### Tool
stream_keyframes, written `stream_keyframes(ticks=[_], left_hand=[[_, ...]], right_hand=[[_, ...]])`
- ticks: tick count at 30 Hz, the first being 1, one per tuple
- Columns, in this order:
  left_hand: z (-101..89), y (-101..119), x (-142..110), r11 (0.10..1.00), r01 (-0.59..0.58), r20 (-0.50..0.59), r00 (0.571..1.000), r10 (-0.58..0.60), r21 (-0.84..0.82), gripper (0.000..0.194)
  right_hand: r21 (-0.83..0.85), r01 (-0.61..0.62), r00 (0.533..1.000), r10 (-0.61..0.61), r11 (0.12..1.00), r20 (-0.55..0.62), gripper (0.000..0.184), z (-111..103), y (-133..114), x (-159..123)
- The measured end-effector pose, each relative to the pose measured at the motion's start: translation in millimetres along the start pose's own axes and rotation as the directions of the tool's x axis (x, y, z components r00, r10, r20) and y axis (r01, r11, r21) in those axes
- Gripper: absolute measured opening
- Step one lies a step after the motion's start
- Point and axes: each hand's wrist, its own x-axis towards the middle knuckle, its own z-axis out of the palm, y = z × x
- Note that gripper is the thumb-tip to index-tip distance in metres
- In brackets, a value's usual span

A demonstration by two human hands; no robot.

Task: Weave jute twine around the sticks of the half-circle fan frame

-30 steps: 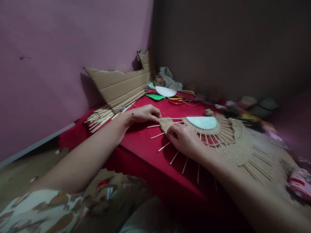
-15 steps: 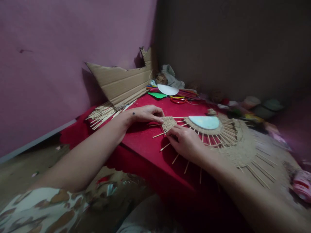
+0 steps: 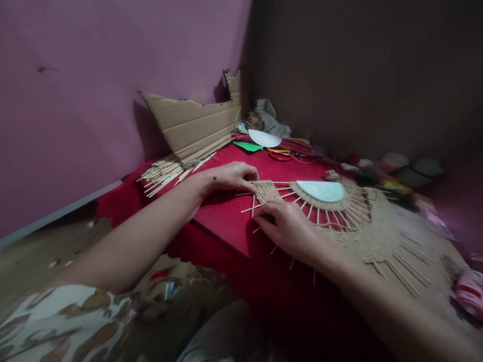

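A half-round frame of thin wooden sticks (image 3: 247, 209) fans out around a pale blue half disc (image 3: 320, 191). Brown twine weaving (image 3: 267, 190) crosses the sticks at the left end, and a wide woven band (image 3: 385, 226) curves along the right. My left hand (image 3: 237, 176) pinches the outer left edge of the weaving by the top stick. Just below, my right hand (image 3: 289, 223) has its thumb and fingers together on a short strand of twine (image 3: 253, 205) that runs down from my left fingertips. The right hand and forearm hide the lower middle of the frame.
Loose sticks (image 3: 162, 173) lie by a torn cardboard piece (image 3: 199, 125) leaning on the wall. Behind are a white half disc (image 3: 265, 138), green paper (image 3: 248, 146), red-handled scissors (image 3: 279, 156) and a twine ball (image 3: 254, 121). A pink roll-like object (image 3: 470, 291) sits at right.
My right hand has shifted slightly down and left, uncovering more of the weaving. A strand now shows between both hands. My left hand keeps its place on the edge; the view has shifted slightly.
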Motion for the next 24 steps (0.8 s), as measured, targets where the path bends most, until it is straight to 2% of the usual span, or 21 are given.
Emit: stream_keyframes(ticks=[5,7,11,15,18,21,24], left_hand=[[1.8,-6,3,0.998,-0.034,-0.005,0.999,0.034,-0.059,0.030],[1.9,-6,3,0.998,-0.029,-0.010,1.000,0.028,-0.062,0.029],[1.1,-3,2,1.000,-0.011,-0.020,1.000,0.011,-0.028,0.029],[1.2,-3,2,1.000,-0.010,-0.024,1.000,0.010,-0.007,0.030],[2.0,-3,2,1.000,0.004,-0.034,0.999,-0.004,0.018,0.030],[2.6,0,1,0.999,0.010,-0.055,0.998,-0.008,0.046,0.029],[2.7,1,0,0.998,0.019,-0.063,0.998,-0.015,0.064,0.028]], right_hand=[[0.033,-0.108,0.994,0.108,0.994,0.012,0.017,6,-11,8],[0.010,-0.093,0.995,0.093,0.996,0.021,0.019,10,-16,13],[-0.172,0.020,0.999,-0.011,0.985,0.054,0.021,21,-25,18],[-0.349,0.126,0.992,-0.109,0.928,0.067,0.021,29,-30,13],[-0.476,0.278,0.959,-0.267,0.835,0.092,0.021,29,-32,2],[-0.563,0.443,0.888,-0.427,0.698,0.170,0.020,27,-34,-13],[-0.627,0.450,0.879,-0.440,0.636,0.185,0.026,28,-35,-24]])
